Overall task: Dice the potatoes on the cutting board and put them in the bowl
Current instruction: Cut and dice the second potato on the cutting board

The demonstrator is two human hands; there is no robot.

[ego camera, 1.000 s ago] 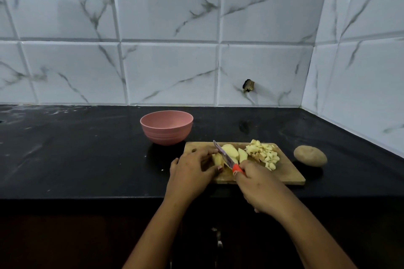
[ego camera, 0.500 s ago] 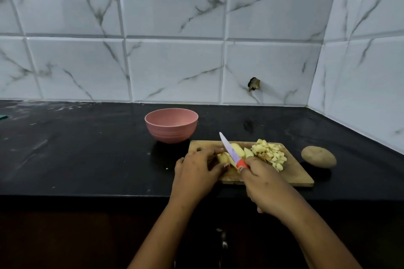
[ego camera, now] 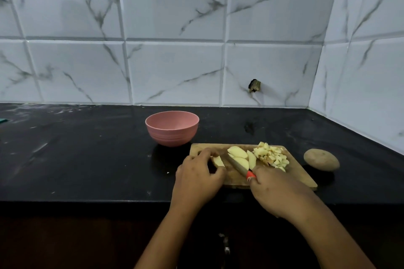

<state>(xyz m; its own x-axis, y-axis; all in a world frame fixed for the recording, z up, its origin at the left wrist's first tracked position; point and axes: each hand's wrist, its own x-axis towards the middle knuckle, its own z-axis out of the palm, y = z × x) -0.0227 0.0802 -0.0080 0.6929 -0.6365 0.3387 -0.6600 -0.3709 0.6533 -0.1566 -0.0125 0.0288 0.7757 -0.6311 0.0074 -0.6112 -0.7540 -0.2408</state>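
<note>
the right hand [ego camera: 277, 194] covered most of the red knife handle [ego camera: 250, 175]. the left hand [ego camera: 196, 181] hid part of a potato slice [ego camera: 218, 161] and a near corner of the cutting board [ego camera: 299, 172]. a green thing [ego camera: 3, 120] was cut off by the left edge.

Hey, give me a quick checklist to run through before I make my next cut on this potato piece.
1. Left hand pinches the potato piece on the cutting board: ok.
2. Right hand grips the knife: ok.
3. Blade away from the left fingertips: cannot tell, the tip lies close.
4. Diced pile out of the blade's way: ok.
5. Bowl upright behind the board's left corner: ok.
</note>
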